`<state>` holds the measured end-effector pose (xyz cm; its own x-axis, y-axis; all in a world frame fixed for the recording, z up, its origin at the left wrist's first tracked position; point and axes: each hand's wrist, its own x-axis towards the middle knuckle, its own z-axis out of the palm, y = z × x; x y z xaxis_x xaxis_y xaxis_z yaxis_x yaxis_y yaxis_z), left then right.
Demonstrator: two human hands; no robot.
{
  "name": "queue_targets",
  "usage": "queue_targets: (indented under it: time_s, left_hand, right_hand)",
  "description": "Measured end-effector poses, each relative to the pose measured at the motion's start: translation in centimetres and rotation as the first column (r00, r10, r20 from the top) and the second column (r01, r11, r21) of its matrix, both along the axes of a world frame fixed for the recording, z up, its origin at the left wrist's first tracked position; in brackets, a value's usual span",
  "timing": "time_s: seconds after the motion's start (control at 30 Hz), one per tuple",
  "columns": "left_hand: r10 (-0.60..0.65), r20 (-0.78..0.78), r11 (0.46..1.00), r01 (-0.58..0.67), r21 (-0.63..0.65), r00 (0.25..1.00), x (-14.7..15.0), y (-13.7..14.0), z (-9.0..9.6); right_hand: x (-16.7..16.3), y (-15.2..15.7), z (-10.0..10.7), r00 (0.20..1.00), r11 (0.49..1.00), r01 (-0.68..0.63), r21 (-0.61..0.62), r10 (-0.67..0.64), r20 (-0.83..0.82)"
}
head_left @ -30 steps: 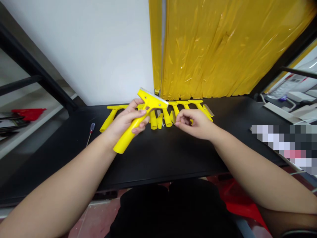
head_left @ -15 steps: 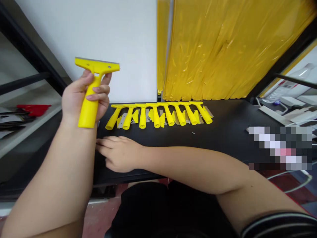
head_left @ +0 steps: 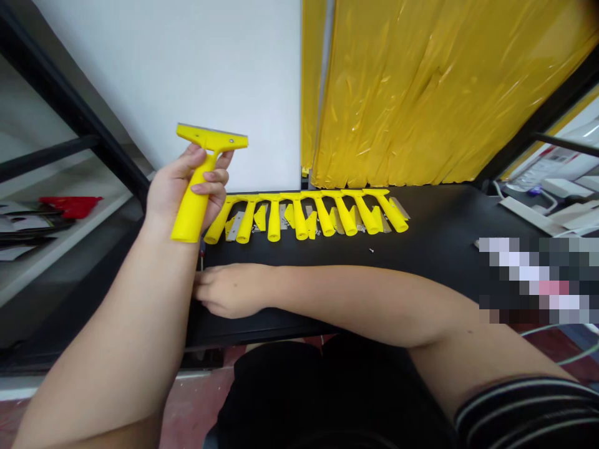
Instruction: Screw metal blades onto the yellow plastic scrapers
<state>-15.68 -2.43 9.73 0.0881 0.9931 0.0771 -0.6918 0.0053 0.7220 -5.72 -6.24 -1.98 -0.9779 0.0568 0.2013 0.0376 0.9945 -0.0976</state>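
My left hand (head_left: 185,190) is raised above the table and wrapped round the handle of a yellow scraper (head_left: 196,199). The scraper stands nearly upright, its wide head on top with a thin metal edge and small screws. Lower down, my right hand (head_left: 234,290) rests at the black table top (head_left: 337,249), its fingertips hidden behind my left forearm. Just above those fingers shows part of a thin tool with a dark red and blue handle (head_left: 202,246), perhaps a screwdriver. Several more yellow scrapers (head_left: 302,218) lie in a row behind, with yellow plates (head_left: 260,218) and metal blades (head_left: 235,226) between them.
A loose screw (head_left: 371,251) lies on the table, right of my right hand. Yellow plastic sheeting (head_left: 397,93) and a white panel (head_left: 224,62) stand behind the table. A shelf with a red item (head_left: 70,207) is at left; a clear bottle (head_left: 526,181) is at right.
The scraper in my left hand has shifted right and slightly down in view. My right hand's fingers have drawn in and now pass behind my left forearm. The red and blue handle has come into sight.
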Motion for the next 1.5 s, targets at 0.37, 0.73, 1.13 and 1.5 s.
queue_targets:
  time_s: [0.37, 0.73, 1.13, 1.5]
  left_hand:
    - [-0.150, -0.257, 0.987, 0.129, -0.097, 0.955, 4.5, 1.0, -4.5]
    - [-0.249, -0.446, 0.966, 0.252, -0.053, 0.860, 5.7, 1.2, -7.3]
    - [-0.294, -0.477, 0.949, 0.311, -0.045, 0.829, 6.0, 0.4, -7.3]
    - [-0.285, -0.455, 0.956, 0.283, -0.074, 0.844, 6.7, 0.2, -7.9]
  right_hand:
    - [20.7, -1.8, -0.9, 0.972, 0.967, 0.020, -0.254, -0.079, -0.221]
    - [25.9, -2.0, 0.4, 0.858, 0.902, 0.421, -0.093, -0.429, -0.281]
    - [23.6, 2.1, 7.1, 0.793, 0.683, 0.420, -0.597, -0.597, -0.125]
    - [26.6, 4.8, 3.0, 0.380, 0.598, 0.104, -0.795, -0.763, -0.523]
